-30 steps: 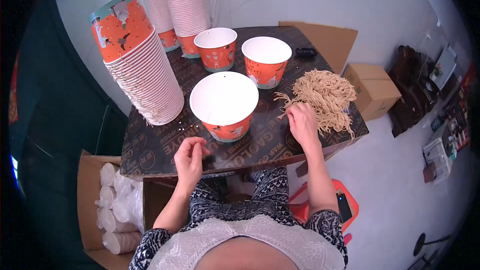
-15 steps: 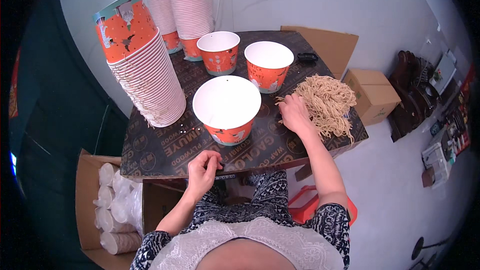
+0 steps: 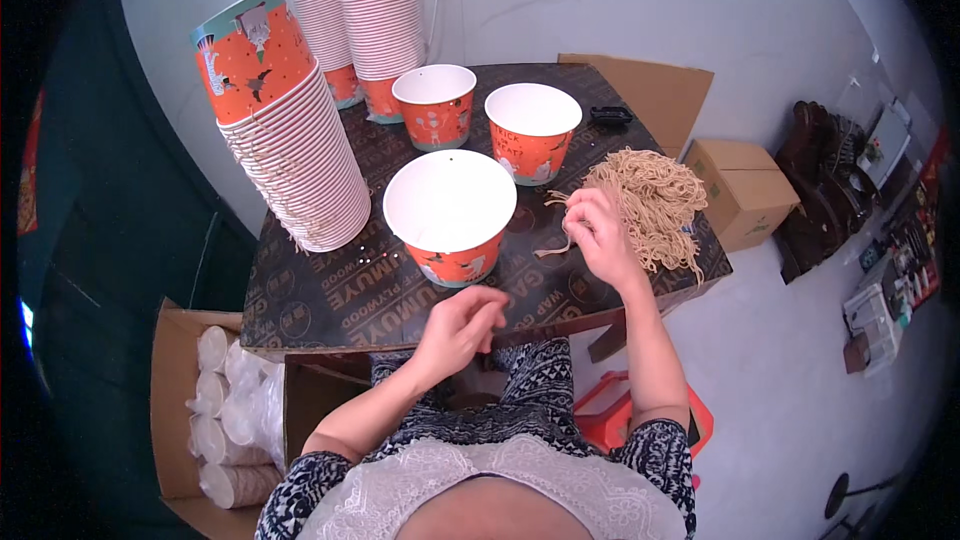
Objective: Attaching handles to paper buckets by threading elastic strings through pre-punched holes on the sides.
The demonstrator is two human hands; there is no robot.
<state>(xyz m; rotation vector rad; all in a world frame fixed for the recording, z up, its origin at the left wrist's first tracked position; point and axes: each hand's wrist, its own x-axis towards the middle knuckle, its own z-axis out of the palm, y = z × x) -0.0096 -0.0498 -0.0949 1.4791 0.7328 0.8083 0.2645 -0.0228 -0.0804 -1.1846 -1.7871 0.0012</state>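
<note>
My right hand (image 3: pixel 598 230) is closed in a pinch on a strand of tan cord, its loose end (image 3: pixel 552 252) trailing left onto the table. Beside that hand lies a loose heap of tan cords (image 3: pixel 652 202). Nearer the table's front edge, my left hand (image 3: pixel 462 332) is half curled with its fingers a little apart, and I see nothing in it. Just beyond it stands a large orange paper bucket (image 3: pixel 460 265) with a white inside. Two more orange buckets, one to the right (image 3: pixel 533 155) and one to the left (image 3: pixel 436 125), stand behind it.
A tall tilted stack of buckets (image 3: pixel 305 160) with cords along the rims stands at left. Wrapped stacks (image 3: pixel 380 15) rise behind. A small black object (image 3: pixel 611 116) lies at the back right. Cartons flank the dark table (image 3: pixel 330 310); a red stool (image 3: pixel 600 430) is below.
My right hand has lifted slightly off the heap's edge, drawing out a cord strand. The left hand has moved right and its fingers have loosened.
</note>
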